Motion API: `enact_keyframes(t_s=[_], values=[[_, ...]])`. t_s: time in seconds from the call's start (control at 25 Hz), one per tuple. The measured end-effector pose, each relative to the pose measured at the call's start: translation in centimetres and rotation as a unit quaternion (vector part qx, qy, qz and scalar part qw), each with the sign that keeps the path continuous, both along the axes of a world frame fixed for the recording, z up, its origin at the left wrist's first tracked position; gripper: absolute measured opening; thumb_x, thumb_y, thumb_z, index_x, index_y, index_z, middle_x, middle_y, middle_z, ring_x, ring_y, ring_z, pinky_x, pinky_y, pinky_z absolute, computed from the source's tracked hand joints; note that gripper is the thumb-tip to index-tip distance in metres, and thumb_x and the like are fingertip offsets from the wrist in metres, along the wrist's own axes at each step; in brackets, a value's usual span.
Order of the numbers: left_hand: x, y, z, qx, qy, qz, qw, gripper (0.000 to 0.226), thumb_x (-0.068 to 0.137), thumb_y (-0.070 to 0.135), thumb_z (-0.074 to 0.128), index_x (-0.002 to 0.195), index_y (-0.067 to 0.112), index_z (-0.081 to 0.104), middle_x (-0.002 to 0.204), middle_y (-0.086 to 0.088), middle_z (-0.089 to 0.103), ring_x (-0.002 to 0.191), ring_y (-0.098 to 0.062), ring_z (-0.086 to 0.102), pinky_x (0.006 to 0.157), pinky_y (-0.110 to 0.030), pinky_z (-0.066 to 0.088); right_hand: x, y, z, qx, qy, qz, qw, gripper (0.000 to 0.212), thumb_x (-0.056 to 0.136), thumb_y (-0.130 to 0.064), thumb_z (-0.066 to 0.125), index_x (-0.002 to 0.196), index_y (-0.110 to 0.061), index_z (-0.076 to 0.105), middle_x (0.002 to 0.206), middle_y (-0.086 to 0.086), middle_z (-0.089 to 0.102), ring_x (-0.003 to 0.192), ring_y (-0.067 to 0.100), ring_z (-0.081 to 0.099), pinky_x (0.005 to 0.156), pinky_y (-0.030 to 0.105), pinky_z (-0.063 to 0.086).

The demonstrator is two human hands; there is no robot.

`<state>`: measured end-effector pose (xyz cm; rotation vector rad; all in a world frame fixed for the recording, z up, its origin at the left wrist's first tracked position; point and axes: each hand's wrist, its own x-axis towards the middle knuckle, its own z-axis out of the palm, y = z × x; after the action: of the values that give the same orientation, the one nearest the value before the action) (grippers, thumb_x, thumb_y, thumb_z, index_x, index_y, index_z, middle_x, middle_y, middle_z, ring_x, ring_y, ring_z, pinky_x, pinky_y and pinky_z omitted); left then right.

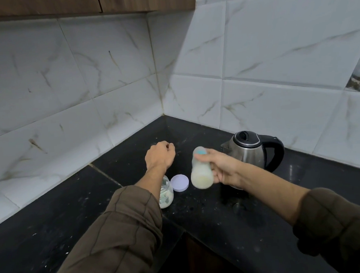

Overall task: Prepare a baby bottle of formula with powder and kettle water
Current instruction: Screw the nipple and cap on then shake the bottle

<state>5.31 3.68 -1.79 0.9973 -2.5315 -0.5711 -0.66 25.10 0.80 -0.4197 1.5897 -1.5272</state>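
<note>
Black counter (pixel 212 229): right hand (pixel 224 167) grips the milky bottle (pixel 200 174) by the kettle (pixel 249 152), left hand (pixel 159 156) fisted, empty

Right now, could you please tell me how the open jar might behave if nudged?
The jar looks like glass, so probably fragile. Its lid lies beside it, so tipping would likely spill powder. Standing upright, it seems unlikely to roll.

A black, speckled stone tabletop (pixel 54 239) fills a corner. Above it, both walls carry large white tiles (pixel 274 46) with brownish marble veins. A dark wooden cabinet (pixel 61 4) hangs over the tabletop's left side, shading the tiles there. A pale seam (pixel 105 174) crosses the tabletop's left part.
</note>
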Motion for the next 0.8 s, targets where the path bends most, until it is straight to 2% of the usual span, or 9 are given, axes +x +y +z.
enact_keyframes(t_s=[0.12,0.24,0.32,0.44,0.52,0.6,0.68,0.72,0.8], values=[[0.3,-0.2,-0.1,0.002,0.000,0.003,1.000,0.038,0.107,0.041,0.044,0.113,0.020,0.075,0.096,-0.005,0.075,0.089,-0.027,0.068,0.074,-0.034,0.049,-0.5,0.0,0.1,0.005,-0.041,-0.068,0.997,0.039,0.094,-0.033,0.075,0.125,-0.015,0.061,0.088,0.009,0.080,0.073,0.022,0.079,0.059,0.040,0.066],[0.4,-0.3,-0.2,0.004,-0.003,0.005,1.000,0.039,0.106,0.042,0.043,0.115,0.021,0.075,0.099,-0.006,0.076,0.093,-0.029,0.069,0.078,-0.036,0.053,0.6,0.5,-0.7,0.052,-0.029,0.056,0.997,0.053,0.086,-0.036,0.082,0.131,-0.020,0.060,0.108,0.013,0.076,0.098,0.029,0.075,0.082,0.047,0.063],[0.4,-0.2,-0.3,0.002,-0.008,0.006,1.000,0.039,0.106,0.041,0.043,0.115,0.021,0.075,0.099,-0.006,0.076,0.094,-0.029,0.069,0.078,-0.036,0.053,0.7,0.5,-0.7,0.038,-0.012,0.090,0.995,0.057,0.086,-0.036,0.081,0.136,-0.022,0.057,0.112,0.013,0.074,0.099,0.030,0.074,0.078,0.044,0.063],[0.5,0.0,-0.3,0.004,-0.010,-0.002,1.000,0.038,0.108,0.040,0.043,0.116,0.020,0.074,0.094,-0.004,0.075,0.088,-0.025,0.068,0.073,-0.034,0.049,-0.3,0.0,0.4,-0.009,-0.025,-0.038,0.999,0.046,0.094,-0.034,0.075,0.132,-0.015,0.057,0.092,0.009,0.080,0.075,0.023,0.079,0.059,0.040,0.066],[0.4,0.1,-0.3,0.002,-0.010,-0.005,1.000,0.037,0.109,0.039,0.043,0.118,0.020,0.073,0.093,-0.003,0.074,0.084,-0.021,0.067,0.072,-0.032,0.047,-0.8,-0.2,0.7,-0.003,-0.047,-0.081,0.996,0.049,0.093,-0.034,0.076,0.132,-0.012,0.058,0.088,0.010,0.081,0.073,0.023,0.079,0.055,0.038,0.064],[0.4,0.2,0.0,-0.002,-0.009,-0.006,1.000,0.038,0.108,0.039,0.043,0.118,0.020,0.074,0.096,-0.004,0.074,0.085,-0.021,0.065,0.073,-0.033,0.047,-0.1,0.1,0.3,0.037,-0.042,-0.011,0.998,0.055,0.087,-0.036,0.080,0.133,-0.014,0.058,0.093,0.011,0.080,0.079,0.025,0.079,0.058,0.039,0.065],[0.3,0.2,0.1,-0.004,-0.007,-0.001,1.000,0.038,0.108,0.040,0.043,0.118,0.020,0.074,0.099,-0.006,0.075,0.089,-0.025,0.067,0.075,-0.035,0.050,0.7,0.4,0.0,0.061,-0.016,0.091,0.994,0.057,0.085,-0.037,0.082,0.134,-0.021,0.058,0.106,0.012,0.077,0.094,0.028,0.077,0.068,0.043,0.066],[0.3,0.1,0.1,-0.007,-0.007,-0.001,1.000,0.038,0.107,0.041,0.043,0.117,0.020,0.074,0.100,-0.006,0.075,0.091,-0.027,0.068,0.077,-0.036,0.052,0.6,0.4,0.0,0.053,-0.003,0.106,0.993,0.054,0.087,-0.036,0.081,0.134,-0.023,0.057,0.109,0.012,0.076,0.098,0.029,0.075,0.070,0.042,0.065],[0.4,0.1,0.2,-0.008,-0.007,-0.003,1.000,0.039,0.107,0.041,0.043,0.116,0.020,0.074,0.099,-0.006,0.075,0.091,-0.027,0.068,0.077,-0.035,0.052,-0.1,0.2,0.7,0.018,0.001,0.042,0.999,0.047,0.092,-0.035,0.076,0.133,-0.021,0.058,0.101,0.008,0.078,0.086,0.025,0.078,0.062,0.039,0.066]])
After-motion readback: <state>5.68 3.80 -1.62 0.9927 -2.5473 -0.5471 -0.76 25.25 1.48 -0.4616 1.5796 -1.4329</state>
